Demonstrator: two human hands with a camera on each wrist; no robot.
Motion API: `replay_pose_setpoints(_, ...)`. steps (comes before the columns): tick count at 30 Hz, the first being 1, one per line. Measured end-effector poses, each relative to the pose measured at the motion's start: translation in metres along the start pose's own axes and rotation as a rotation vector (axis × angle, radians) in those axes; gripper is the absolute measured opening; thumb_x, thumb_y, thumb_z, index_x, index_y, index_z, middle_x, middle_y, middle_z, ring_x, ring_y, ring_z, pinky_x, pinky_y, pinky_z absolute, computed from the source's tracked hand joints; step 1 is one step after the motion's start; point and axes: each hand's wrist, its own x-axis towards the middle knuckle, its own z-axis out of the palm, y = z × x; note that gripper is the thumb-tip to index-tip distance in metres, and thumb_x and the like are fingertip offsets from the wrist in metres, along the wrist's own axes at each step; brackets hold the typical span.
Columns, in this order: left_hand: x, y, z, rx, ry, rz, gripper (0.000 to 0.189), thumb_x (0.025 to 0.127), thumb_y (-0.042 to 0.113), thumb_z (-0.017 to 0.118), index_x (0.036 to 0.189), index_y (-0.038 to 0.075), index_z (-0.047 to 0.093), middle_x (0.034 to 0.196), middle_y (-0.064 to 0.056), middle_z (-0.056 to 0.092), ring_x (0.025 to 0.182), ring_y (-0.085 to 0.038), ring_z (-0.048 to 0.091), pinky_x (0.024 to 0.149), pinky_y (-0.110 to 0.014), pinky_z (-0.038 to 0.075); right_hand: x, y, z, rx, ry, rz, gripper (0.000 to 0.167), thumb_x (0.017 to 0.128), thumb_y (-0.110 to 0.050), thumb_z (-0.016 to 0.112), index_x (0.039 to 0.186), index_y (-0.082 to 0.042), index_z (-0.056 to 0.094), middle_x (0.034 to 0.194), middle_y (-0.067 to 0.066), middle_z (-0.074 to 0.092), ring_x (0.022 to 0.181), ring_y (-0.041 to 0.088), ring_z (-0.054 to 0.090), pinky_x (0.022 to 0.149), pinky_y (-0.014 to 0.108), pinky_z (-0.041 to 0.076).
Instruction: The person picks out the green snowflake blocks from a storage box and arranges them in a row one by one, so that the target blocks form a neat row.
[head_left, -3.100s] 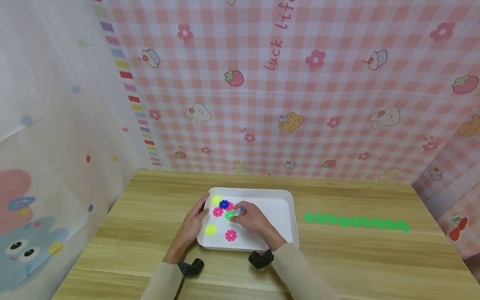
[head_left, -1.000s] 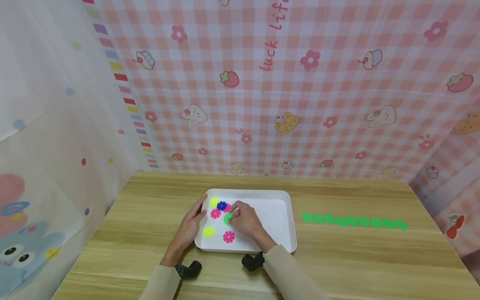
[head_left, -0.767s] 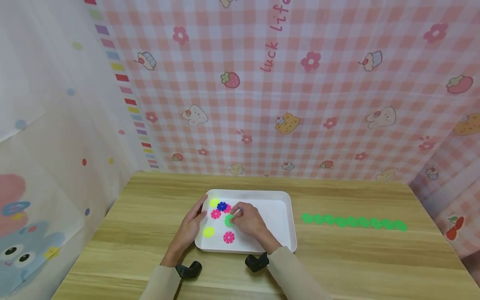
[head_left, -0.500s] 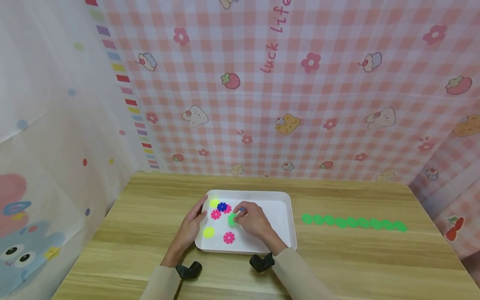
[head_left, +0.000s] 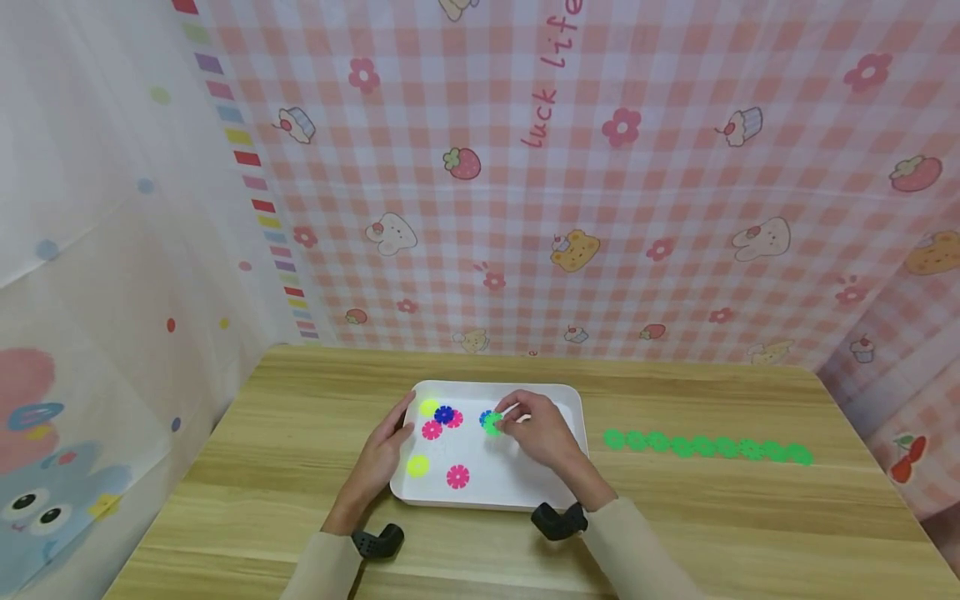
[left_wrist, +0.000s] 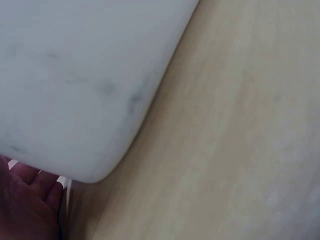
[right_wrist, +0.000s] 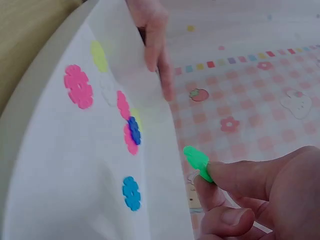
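In the head view my right hand (head_left: pixel 536 427) pinches a green snowflake disc (head_left: pixel 492 424) between thumb and fingertip, above the white tray (head_left: pixel 540 492). The right wrist view shows the green disc nearly edge-on in the fingers. A lighter blue disc (right_wrist: pixel 131 193) lies in the tray behind it. My left hand (head_left: pixel 382 454) holds the tray's left rim, fingers along the outer side. To the left in the tray lie pink discs (head_left: pixel 458 477), yellow discs (head_left: pixel 417 466) and a dark blue disc (head_left: pixel 444 414), which overlaps a pink one. A clear disc (right_wrist: pixel 106 89) shows faintly among them.
Right of the tray, a row of linked green discs (head_left: pixel 703 447) lies on the wooden table (head_left: pixel 675 533). A pink checked cloth (head_left: pixel 525 208) hangs behind the table, and a white printed cloth (head_left: pixel 187 250) on the left. Each wrist carries a black camera mount (head_left: pixel 378 542).
My right hand has taken the green disc up from beside the pink discs and moved right with it. The lighter blue disc now shows more. The left hand stays on the rim.
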Motion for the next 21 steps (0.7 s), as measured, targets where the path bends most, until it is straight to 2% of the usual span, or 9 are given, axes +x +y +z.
replay_pose_setpoints(6,0.0,0.0,0.0,0.003,-0.002,0.0,0.051,0.107,0.012,0.033,0.157,0.018,0.029,0.165,-0.005,0.019,0.153,-0.022,0.012,0.124,-0.045,0.008,-0.002,0.003,-0.017,0.02,0.056,-0.007,0.01,0.086,-0.004,0.073,0.094,-0.01,0.07,0.081,0.003,0.069,0.073,0.015,0.061,0.063,0.027,0.047)
replay_pose_setpoints(11,0.001,0.0,0.0,0.008,-0.001,0.005,0.051,0.107,0.012,0.033,0.157,0.018,0.029,0.165,-0.004,0.019,0.153,-0.022,0.012,0.124,-0.044,0.008,-0.005,0.007,-0.032,0.026,0.079,0.05,0.011,0.087,-0.008,0.073,0.097,-0.011,0.069,0.089,0.003,0.07,0.079,0.018,0.062,0.066,0.027,0.047)
replay_pose_setpoints(15,0.0,0.001,0.0,0.007,-0.003,0.008,0.05,0.107,0.013,0.034,0.157,0.017,0.029,0.165,-0.005,0.019,0.153,-0.022,0.012,0.124,-0.045,0.008,-0.007,0.013,-0.045,0.018,0.087,0.088,0.013,0.089,-0.012,0.072,0.102,-0.012,0.069,0.093,0.003,0.07,0.085,0.025,0.064,0.068,0.028,0.047)
replay_pose_setpoints(21,0.0,0.001,0.0,0.008,-0.004,0.003,0.051,0.107,0.013,0.033,0.158,0.016,0.027,0.166,-0.007,0.017,0.153,-0.025,0.011,0.124,-0.047,0.008,-0.012,0.023,-0.069,0.041,0.092,0.087,0.015,0.093,-0.012,0.067,0.108,-0.01,0.068,0.095,0.005,0.069,0.094,0.033,0.065,0.071,0.029,0.047)
